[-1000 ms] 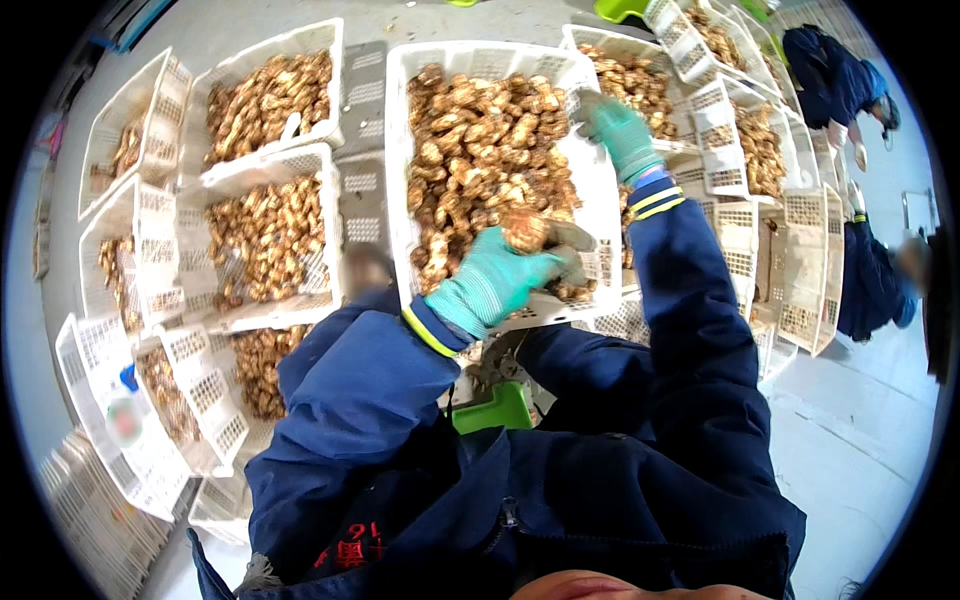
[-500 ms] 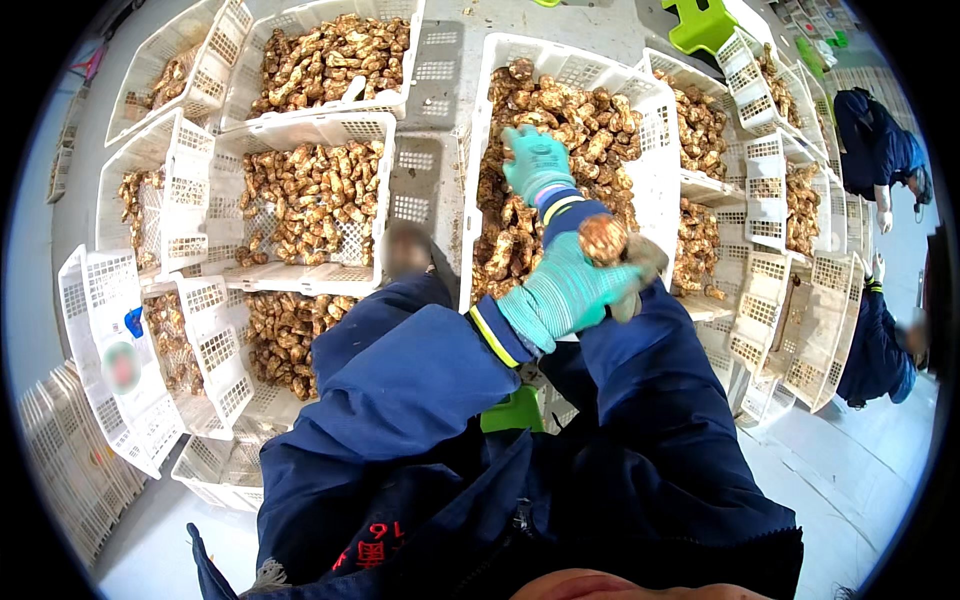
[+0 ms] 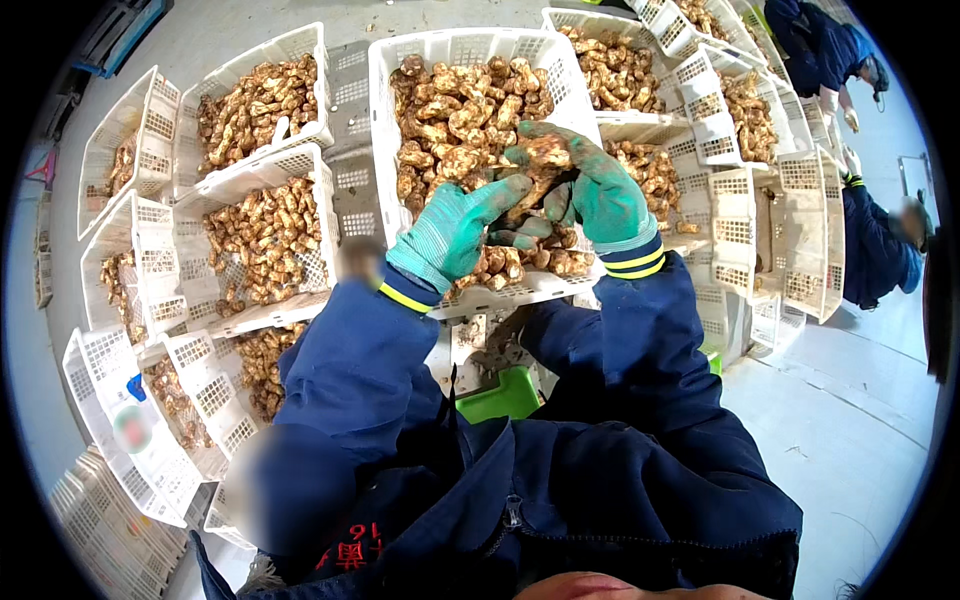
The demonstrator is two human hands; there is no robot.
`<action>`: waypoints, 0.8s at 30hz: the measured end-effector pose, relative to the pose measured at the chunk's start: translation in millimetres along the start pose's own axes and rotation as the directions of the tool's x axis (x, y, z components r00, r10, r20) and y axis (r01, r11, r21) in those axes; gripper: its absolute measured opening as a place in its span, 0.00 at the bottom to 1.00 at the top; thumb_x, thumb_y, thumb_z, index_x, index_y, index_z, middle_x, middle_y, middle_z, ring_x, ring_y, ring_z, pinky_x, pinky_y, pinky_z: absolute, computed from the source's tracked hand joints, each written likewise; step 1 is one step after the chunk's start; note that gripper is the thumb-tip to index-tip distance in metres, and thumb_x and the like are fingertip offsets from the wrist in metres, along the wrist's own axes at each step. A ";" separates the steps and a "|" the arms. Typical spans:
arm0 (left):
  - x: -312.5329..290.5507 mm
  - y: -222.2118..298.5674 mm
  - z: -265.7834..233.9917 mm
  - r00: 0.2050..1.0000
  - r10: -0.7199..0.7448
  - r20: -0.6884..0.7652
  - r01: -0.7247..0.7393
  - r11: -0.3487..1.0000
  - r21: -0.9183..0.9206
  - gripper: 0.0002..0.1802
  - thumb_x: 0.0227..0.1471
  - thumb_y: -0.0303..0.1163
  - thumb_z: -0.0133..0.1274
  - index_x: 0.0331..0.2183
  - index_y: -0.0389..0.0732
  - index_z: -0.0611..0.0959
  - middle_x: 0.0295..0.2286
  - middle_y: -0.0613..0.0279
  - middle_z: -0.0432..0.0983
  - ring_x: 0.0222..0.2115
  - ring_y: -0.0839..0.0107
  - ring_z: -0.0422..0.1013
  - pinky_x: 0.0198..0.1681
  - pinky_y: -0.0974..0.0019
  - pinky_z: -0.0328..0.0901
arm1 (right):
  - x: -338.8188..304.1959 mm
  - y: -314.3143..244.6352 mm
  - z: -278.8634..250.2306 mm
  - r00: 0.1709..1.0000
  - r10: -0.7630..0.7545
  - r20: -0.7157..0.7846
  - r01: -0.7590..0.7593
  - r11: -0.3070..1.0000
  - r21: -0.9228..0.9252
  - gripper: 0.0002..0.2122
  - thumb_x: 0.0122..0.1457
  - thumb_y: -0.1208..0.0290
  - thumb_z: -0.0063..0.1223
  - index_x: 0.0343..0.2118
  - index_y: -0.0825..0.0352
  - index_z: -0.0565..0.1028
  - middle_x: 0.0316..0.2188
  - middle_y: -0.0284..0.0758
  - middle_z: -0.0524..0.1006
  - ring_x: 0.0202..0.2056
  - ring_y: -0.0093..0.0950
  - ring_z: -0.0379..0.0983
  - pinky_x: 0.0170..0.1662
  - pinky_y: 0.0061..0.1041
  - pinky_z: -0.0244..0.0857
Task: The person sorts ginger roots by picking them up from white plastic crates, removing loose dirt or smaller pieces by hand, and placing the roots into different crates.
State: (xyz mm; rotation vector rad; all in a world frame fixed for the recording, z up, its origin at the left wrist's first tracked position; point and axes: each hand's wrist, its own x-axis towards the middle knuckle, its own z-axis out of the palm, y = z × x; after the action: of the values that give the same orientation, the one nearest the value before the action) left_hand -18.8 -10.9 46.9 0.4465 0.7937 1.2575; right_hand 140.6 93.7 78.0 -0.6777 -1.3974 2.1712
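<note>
Both my hands wear green gloves and meet over the near part of a white crate (image 3: 400, 47) heaped with brown, knobbly mushrooms (image 3: 470, 105). My right hand (image 3: 608, 195) is closed on a thick-stemmed mushroom (image 3: 543, 165), holding it tilted, with the cap end up. My left hand (image 3: 450, 228) comes from the left, its thumb against the stem and its fingers curled below, so the lower stem lies between them. Part of the stem and some fingertips are hidden behind the gloves.
More white crates of mushrooms stand at left, such as one crate (image 3: 322, 175), and at right, such as another crate (image 3: 690, 85). A green stool (image 3: 500, 395) is under me. Two people (image 3: 815, 50) in dark blue work at the far right.
My crossed arms have come apart. My right hand has drawn back from the heap, my left has moved left, and both now meet at a mushroom. The view has shifted to the right.
</note>
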 end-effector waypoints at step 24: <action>30.6 -93.3 -79.2 0.873 0.423 0.245 -0.433 0.437 0.788 0.25 0.47 0.27 0.47 0.50 0.52 0.71 0.23 0.62 0.74 0.22 0.67 0.71 0.38 0.61 0.58 | 13.2 15.0 -2.8 0.991 -0.131 0.042 0.135 0.872 -0.471 0.17 0.63 0.63 0.39 0.47 0.69 0.71 0.43 0.36 0.74 0.43 0.23 0.69 0.46 0.22 0.64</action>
State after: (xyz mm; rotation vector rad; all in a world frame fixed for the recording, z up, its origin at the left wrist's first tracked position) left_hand -12.3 -16.7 -78.9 1.5322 1.3182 1.2646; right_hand 130.5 98.3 61.1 -0.7123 -1.9466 1.7330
